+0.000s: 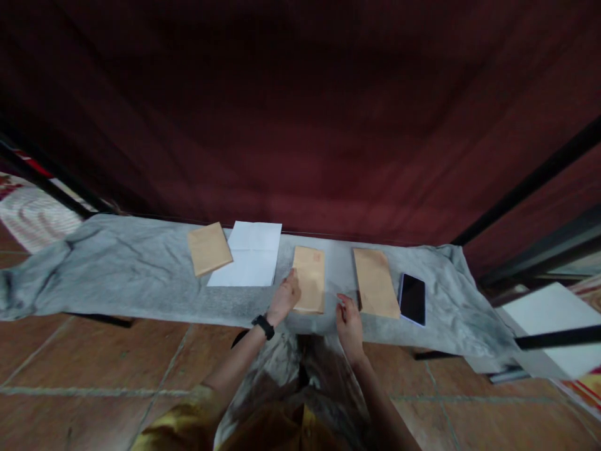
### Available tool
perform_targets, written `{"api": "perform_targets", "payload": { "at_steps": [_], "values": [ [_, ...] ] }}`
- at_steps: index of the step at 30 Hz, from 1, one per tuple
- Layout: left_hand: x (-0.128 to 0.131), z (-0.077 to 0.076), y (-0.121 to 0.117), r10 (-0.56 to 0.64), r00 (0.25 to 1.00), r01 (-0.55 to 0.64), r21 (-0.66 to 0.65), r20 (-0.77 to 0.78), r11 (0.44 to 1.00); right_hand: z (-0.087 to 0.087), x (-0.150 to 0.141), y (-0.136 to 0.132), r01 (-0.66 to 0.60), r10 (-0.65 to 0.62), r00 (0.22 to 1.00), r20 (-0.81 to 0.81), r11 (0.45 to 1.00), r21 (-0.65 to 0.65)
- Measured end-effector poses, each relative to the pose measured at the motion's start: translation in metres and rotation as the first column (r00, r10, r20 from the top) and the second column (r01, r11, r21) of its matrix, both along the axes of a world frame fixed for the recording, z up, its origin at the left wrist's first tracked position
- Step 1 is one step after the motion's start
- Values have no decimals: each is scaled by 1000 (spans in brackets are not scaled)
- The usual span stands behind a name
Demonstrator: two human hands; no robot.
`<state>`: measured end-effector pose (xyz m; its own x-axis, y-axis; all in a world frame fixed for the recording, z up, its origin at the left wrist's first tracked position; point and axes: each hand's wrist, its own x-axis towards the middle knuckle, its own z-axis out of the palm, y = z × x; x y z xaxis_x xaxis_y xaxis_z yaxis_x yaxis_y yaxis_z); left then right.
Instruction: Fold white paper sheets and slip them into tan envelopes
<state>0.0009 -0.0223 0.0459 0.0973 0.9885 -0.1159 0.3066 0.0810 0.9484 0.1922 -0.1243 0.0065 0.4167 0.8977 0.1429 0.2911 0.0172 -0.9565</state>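
Observation:
A brown paper envelope (310, 282) with a small reddish stamp mark at its upper right lies upright before me on the grey cloth. My left hand (285, 295), with a dark watch on the wrist, has its fingers closed at the envelope's left edge. Just right of that envelope, my right hand (349, 321) hovers low with loosely bent fingers apart and nothing visible in them. Beside it lies a second brown envelope (377, 283), slightly turned. To the left, a third brown envelope (210, 249) overlaps a creased white sheet of paper (253, 254).
A dark-screened phone (413, 299) lies right of the envelopes. The grey cloth (141, 269) covers a long narrow surface, wrinkled at both ends. Behind it hangs a dark red curtain (300, 138). A white board-like panel (554, 322) and dark metal bars stand at the right.

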Motion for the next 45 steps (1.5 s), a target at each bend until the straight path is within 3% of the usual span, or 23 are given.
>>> {"api": "perform_targets", "payload": {
  "at_steps": [2, 5, 7, 9, 10, 14, 17, 20, 25, 33, 38, 45],
  "values": [
    [0, -3, -6, 3, 994, 6, 79, -111, 997, -1, -3, 6, -127, 121, 967, 225, 992, 15],
    [7, -12, -19, -70, 942, 142, 200, -329, 969, -3, -10, 13, -269, 249, 760, 600, 961, -58],
    [11, -20, -27, -151, 830, 326, 247, -536, 913, -4, -15, 14, -283, 279, 642, 714, 952, -117],
    [13, -26, -31, -183, 692, 476, 251, -698, 843, -6, -18, 13, -284, 297, 585, 755, 947, -152],
    [13, -28, -31, -183, 658, 508, 252, -731, 823, -7, -19, 12, -284, 300, 574, 762, 945, -159],
    [12, -32, -21, -212, 613, 572, 242, -761, 784, -11, -18, 11, -270, 290, 546, 786, 949, -163],
    [16, -34, -2, -264, 549, 624, 179, -793, 761, -13, -19, 12, -241, 278, 517, 810, 955, -174],
    [24, -39, 21, -231, 497, 644, 178, -836, 744, -13, -21, 13, -207, 275, 496, 824, 959, -195],
    [38, -44, 60, -156, 504, 647, 252, -850, 720, -4, -24, 14, -193, 295, 484, 824, 954, -228],
    [53, -45, 113, -136, 505, 600, 233, -853, 765, -3, -26, 15, -185, 272, 510, 816, 961, -204],
    [50, -50, 113, -178, 491, 662, 233, -853, 712, -4, -26, 15, -186, 262, 530, 807, 964, -191],
    [32, -53, 72, -239, 488, 750, 263, -839, 606, -5, -25, 14, -202, 240, 556, 796, 968, -150]
  ]
}}
